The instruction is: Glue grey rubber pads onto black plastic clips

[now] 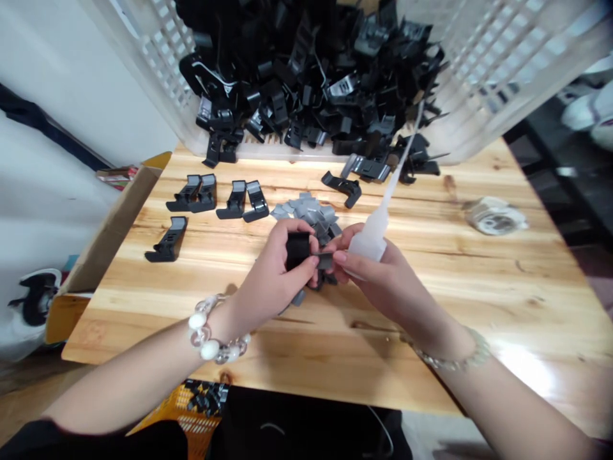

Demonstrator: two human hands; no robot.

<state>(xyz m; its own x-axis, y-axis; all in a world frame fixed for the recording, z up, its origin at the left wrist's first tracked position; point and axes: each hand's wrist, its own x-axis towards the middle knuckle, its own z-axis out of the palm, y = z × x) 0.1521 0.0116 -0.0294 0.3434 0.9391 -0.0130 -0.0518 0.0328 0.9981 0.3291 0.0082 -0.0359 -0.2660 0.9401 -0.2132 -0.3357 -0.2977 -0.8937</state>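
Note:
My left hand (pixel 275 265) is closed around a black plastic bracket (pixel 297 249). Between the fingertips of both hands is a small grey piece (pixel 325 260), right beside that bracket. In my right hand (pixel 383 271) sits a white glue bottle (pixel 368 244), its long thin nozzle pointing up and away from me. Under and behind my hands lies a loose pile of grey flat pieces (pixel 309 211). One black bracket (pixel 341 188) rests just beyond the pile. Several more brackets with grey faces (pixel 232 199) stand in a group to the left.
A white plastic crate (pixel 472 121) full of black brackets (pixel 306 76) spans the table's far edge. A roll of tape (pixel 495 216) lies on the wooden table (pixel 479 287) at right. Below the near edge is an orange basket (pixel 191 425); a cardboard box (pixel 112 223) stands left.

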